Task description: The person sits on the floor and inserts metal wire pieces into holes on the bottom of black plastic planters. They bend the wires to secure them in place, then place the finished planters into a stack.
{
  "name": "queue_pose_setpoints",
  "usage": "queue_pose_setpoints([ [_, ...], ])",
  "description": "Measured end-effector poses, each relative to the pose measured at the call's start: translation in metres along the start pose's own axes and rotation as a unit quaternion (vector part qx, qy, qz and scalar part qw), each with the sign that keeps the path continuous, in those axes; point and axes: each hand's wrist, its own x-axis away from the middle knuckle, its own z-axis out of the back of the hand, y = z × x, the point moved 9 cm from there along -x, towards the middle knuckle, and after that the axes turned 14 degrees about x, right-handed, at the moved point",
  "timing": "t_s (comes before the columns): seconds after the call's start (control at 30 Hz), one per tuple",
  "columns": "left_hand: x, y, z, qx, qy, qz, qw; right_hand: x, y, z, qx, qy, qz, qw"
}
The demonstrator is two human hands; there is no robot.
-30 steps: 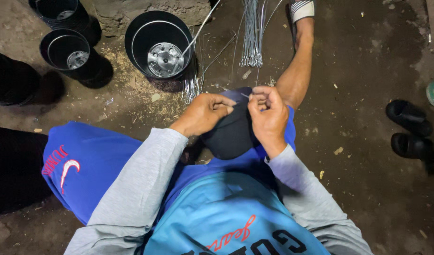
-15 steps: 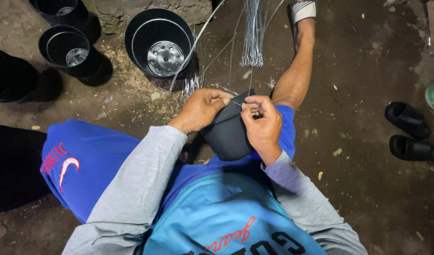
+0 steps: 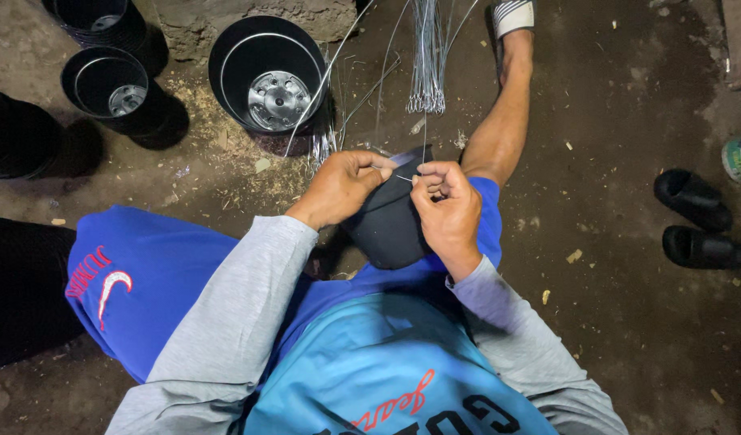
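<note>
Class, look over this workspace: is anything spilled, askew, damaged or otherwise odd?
Little stands out. Wood shavings lie scattered on the dirt floor near the large black pot. Both hands, left hand and right hand, pinch a thin wire over a small black pot.

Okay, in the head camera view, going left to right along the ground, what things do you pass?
Small black pot → large black pot → hanging bundle of wires → pair of black sandals.

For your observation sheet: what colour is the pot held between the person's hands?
Black. The pot rests in the lap, seen in the head view.
</note>
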Motion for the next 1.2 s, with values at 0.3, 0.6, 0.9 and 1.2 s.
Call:
queue_pose_setpoints([
  [0.3, 0.002, 0.002, -0.002, 0.005, 0.001, 0.000, 1.000, 0.000, 0.002, 0.002, 0.014, -0.002, -0.002, 1.000],
  [0.6, 0.001, 0.000, 0.000, -0.016, 0.007, -0.001, 1.000, -0.001, 0.004, -0.001, -0.006, -0.021, -0.004, 1.000],
  [0.9, 0.000, 0.000, 0.002, -0.074, 0.020, -0.059, 0.995, -0.001, -0.012, 0.002, 0.073, -0.012, 0.030, 0.997],
  [1.2, 0.000, -0.009, -0.001, -0.095, 0.058, -0.091, 0.990, 0.004, -0.026, -0.006, 0.117, 0.000, 0.067, 0.991],
])
